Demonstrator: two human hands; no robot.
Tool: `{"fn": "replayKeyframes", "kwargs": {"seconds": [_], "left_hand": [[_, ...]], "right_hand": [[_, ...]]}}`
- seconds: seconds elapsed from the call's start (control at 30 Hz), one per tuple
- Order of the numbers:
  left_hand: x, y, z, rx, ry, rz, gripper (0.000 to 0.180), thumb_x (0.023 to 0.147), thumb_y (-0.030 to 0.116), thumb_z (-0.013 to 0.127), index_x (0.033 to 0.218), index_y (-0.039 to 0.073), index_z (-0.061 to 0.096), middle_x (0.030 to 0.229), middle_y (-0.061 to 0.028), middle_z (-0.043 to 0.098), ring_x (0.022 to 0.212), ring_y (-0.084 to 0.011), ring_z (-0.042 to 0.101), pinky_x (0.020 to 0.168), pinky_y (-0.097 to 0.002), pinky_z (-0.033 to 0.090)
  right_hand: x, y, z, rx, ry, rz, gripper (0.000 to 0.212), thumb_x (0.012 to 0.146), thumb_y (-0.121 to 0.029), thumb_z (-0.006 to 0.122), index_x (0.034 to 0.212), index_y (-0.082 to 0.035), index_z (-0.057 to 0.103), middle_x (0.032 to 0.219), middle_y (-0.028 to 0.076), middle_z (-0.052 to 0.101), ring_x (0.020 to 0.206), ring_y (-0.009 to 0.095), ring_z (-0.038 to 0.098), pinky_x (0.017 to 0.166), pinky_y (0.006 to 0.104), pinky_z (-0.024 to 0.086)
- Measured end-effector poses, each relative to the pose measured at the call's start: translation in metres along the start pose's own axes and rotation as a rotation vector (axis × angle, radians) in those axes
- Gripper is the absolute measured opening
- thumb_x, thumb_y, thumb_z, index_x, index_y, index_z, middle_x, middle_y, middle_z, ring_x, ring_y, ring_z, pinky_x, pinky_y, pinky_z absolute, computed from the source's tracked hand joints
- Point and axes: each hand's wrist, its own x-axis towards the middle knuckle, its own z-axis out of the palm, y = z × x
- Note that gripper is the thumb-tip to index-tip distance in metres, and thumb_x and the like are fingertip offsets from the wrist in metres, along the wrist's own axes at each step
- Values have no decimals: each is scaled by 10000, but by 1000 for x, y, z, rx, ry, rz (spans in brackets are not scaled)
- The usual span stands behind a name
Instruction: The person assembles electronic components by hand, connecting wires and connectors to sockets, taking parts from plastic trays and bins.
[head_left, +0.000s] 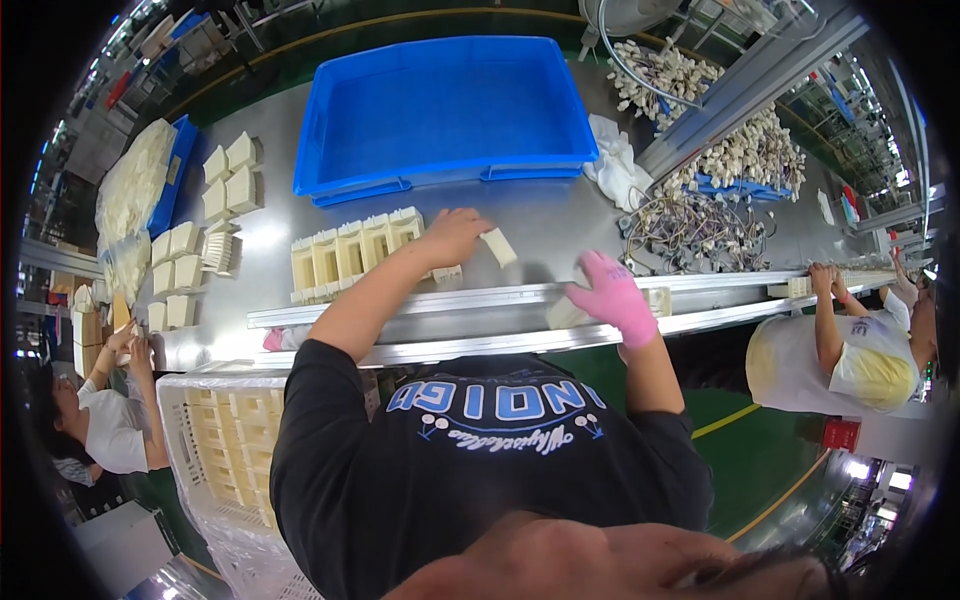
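My bare left hand reaches over the steel table, its fingertips at the top end of a small cream plastic piece, which they appear to pinch. Beside that wrist stands a row of cream plastic housings with open, hollow fronts. My right hand, in a pink glove, hovers by the metal rails with thumb and fingers apart. Just below its thumb, a pale housing sits between the two rails, partly hidden by the hand. Another pale part shows on the rails right of the glove.
A large blue tray lies behind my hands. Cream blocks stand in groups at left, near a plastic-covered pile. Wired connectors heap at right. A white crate holds housings. Co-workers sit on both sides.
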Motion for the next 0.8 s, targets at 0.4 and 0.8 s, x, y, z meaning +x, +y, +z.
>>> {"fn": "replayKeyframes", "kwargs": {"seconds": [0.4, 0.8], "left_hand": [[21, -28, 1, 247, -153, 365, 115, 759, 139, 537, 867, 104, 553, 781, -126, 616, 741, -312, 602, 656, -408, 456], [-17, -29, -5, -1101, 763, -542, 300, 858, 338, 516, 817, 41, 514, 687, -15, 523, 656, -131, 479, 596, -282, 374]], "right_hand": [[89, 32, 65, -224, -30, 20, 253, 742, -232, 539, 912, -46, 524, 940, 149, 592, 954, 340, 547, 804, 436, 427], [150, 4, 108, -442, -495, -17, 351, 712, -178, 567, 974, 50, 516, 946, 214, 606, 934, 337, 586, 768, 412, 468]]}}
